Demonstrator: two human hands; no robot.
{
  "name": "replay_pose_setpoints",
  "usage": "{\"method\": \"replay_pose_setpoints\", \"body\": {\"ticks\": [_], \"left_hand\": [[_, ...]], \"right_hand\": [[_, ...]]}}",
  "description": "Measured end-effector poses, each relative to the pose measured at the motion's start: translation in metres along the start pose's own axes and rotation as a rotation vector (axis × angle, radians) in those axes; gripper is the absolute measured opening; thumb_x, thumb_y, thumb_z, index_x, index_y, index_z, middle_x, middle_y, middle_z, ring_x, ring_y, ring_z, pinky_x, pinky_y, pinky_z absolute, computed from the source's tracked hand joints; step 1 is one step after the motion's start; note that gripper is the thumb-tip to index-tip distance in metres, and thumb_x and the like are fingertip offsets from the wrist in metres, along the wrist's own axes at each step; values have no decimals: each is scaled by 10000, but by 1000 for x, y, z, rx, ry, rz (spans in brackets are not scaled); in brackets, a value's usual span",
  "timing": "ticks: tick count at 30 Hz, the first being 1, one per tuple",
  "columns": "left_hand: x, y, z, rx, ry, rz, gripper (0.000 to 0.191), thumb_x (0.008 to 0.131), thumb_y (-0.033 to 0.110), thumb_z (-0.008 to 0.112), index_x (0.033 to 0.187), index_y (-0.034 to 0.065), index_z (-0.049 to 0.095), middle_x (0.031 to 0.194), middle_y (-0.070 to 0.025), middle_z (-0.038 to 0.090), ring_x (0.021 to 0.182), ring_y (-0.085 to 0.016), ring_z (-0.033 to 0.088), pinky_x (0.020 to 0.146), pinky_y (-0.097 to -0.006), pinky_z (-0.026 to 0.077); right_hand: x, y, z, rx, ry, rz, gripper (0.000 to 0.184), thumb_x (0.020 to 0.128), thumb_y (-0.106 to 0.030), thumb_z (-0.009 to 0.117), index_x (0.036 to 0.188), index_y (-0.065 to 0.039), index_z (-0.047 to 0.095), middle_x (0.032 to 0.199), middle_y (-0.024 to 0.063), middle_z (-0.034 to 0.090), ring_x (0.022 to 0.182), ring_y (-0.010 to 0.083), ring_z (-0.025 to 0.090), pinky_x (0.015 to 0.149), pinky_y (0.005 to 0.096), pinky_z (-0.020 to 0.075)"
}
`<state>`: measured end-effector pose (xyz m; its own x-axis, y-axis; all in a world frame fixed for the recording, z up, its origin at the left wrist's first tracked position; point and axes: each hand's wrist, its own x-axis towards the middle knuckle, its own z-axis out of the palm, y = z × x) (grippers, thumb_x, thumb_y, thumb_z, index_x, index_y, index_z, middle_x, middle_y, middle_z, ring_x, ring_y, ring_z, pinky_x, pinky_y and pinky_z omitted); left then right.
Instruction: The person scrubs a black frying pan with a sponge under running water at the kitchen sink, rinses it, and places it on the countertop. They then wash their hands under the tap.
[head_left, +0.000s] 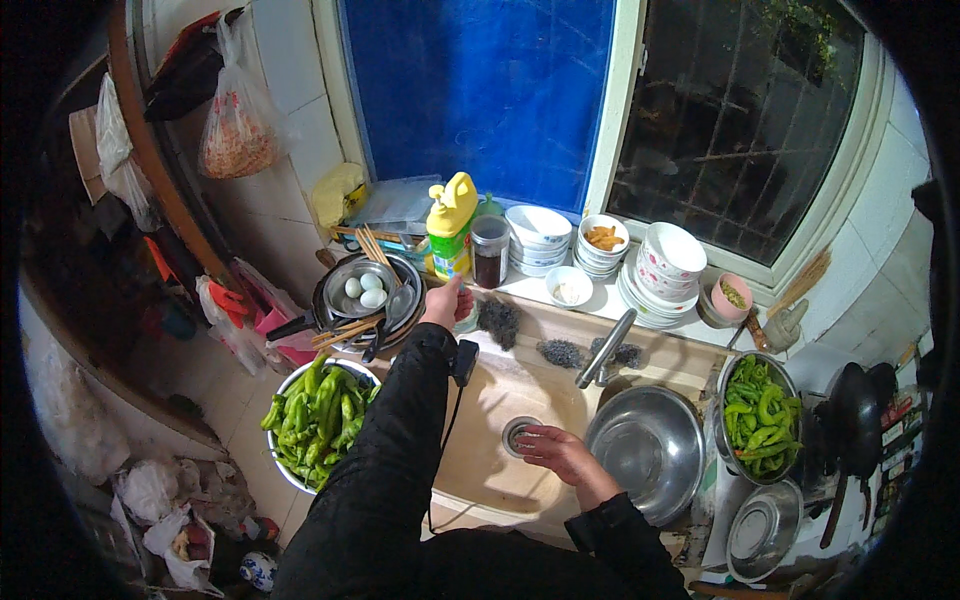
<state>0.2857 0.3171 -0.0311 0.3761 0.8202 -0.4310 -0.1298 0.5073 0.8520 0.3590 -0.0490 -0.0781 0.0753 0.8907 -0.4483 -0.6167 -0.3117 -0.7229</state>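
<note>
My left hand (448, 301) reaches to the back left corner of the sink (480, 480), fingers curled. A glass container (468, 316) stands just below it; whether the fingers hold anything, I cannot tell. My right hand (559, 456) hovers over the sink by the drain (517, 435), fingers apart and nothing in it. To its right sits a large steel basin (645, 450), near the faucet (609, 349). Dark scouring pads (499, 322) lie along the sink's back ledge. Left of my left hand, a steel bowl (341, 304) of eggs (373, 298) rests on stacked pans with chopsticks (379, 247).
Green peppers fill a white basin (277, 457) at left and a steel bowl (795, 461) at right. A yellow-capped detergent bottle (450, 217), a dark-filled jar (490, 251) and stacked bowls (536, 247) line the windowsill. A black cable (452, 420) hangs beside my left sleeve.
</note>
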Motion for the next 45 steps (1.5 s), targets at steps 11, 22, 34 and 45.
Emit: {"method": "replay_pose_setpoints", "body": {"ticks": [11,22,34,45], "left_hand": [[-18,5,-12,286,66,27,506,826,494,654,574,80,510,505,-18,468,395,-145,416,380,-314,297],[-153,-117,39,1169,-588,302,483,922,426,513,780,-5,680,669,-148,660,596,-233,634,583,-374,493],[-230,-159,61,90,-302,-135,728,929,604,399,1284,-29,459,1161,-137,528,1017,-229,497,904,-374,410],[-221,-168,49,171,-271,2,860,910,685,243,1483,49,161,1536,-156,163,1423,-271,121,1141,-400,111]], "right_hand": [[-1,4,-2,-23,43,5,408,885,-133,599,1257,6,505,1168,132,610,1082,249,595,920,368,484],[50,21,3,453,462,-229,222,955,-368,505,931,-153,558,781,10,580,681,149,559,583,305,453],[23,26,57,203,363,-285,816,913,-651,358,1446,-37,292,1439,127,374,1291,227,367,1043,350,311],[21,29,57,53,267,-299,781,942,-604,339,1497,-98,124,1556,66,128,1412,188,141,1120,383,190]]}}
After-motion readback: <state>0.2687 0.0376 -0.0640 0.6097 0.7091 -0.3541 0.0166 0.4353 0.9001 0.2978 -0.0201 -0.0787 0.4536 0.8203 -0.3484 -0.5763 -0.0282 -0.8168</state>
